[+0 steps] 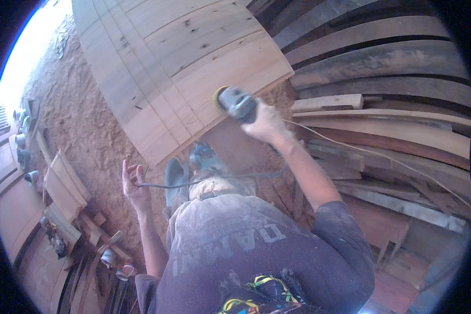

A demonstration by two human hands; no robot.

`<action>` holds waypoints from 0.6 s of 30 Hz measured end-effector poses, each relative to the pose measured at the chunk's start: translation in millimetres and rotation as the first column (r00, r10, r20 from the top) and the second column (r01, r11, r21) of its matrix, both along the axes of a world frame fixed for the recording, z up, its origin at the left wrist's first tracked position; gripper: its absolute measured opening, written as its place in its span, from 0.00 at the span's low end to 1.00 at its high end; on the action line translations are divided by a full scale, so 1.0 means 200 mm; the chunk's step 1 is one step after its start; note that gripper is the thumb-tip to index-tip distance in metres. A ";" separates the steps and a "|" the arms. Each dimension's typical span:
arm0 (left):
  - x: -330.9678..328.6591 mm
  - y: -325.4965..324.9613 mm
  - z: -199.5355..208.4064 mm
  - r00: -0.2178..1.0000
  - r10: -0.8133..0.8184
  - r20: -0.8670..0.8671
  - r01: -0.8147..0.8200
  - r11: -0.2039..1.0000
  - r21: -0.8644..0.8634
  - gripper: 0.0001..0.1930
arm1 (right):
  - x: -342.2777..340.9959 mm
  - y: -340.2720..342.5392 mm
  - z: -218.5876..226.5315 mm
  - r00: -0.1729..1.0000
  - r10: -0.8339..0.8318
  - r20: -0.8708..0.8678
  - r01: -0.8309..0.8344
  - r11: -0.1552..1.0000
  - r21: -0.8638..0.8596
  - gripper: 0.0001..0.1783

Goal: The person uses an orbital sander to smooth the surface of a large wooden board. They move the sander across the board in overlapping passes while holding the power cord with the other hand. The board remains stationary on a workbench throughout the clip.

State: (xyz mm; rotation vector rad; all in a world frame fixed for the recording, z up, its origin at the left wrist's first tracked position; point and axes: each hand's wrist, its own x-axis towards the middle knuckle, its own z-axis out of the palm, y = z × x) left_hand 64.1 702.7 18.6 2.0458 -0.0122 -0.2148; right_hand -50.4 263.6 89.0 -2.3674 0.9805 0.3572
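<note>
Here the sander [237, 102] is clasped by the nearer right hand [267, 125], the wooden panel [193, 60] stretched toward eleven o'clock; whether the cord [167, 187] is gripped by the left hand [135, 189] can't be told.

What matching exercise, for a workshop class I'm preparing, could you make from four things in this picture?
Column one:
1. Power tool
2. Wooden panel
3. Dark cord
4. Stacked boards

Column two:
A. Along the right side of the picture
B. Reaching the left hand, across the front of the body
C. Gripped in the right hand
D. At the top of the picture, pale with dark knots and long straight lines

Right pairs: 1-C, 2-D, 3-B, 4-A
</note>
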 end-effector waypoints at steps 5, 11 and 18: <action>0.00 -0.23 0.14 0.983 -0.076 0.169 0.056 0.991 0.121 0.28 | -0.20 -0.63 -0.02 0.977 -0.161 0.139 0.148 0.984 0.100 0.25; 0.06 0.12 0.08 0.901 0.428 0.072 -0.426 0.903 -0.053 0.34 | -0.12 -0.68 -0.04 0.729 -0.620 0.289 0.343 0.697 0.629 0.20; 0.32 0.25 -0.08 0.857 0.477 -0.197 -0.504 0.856 -0.118 0.43 | 0.46 0.00 0.04 0.944 -0.140 0.300 0.006 0.912 0.409 0.29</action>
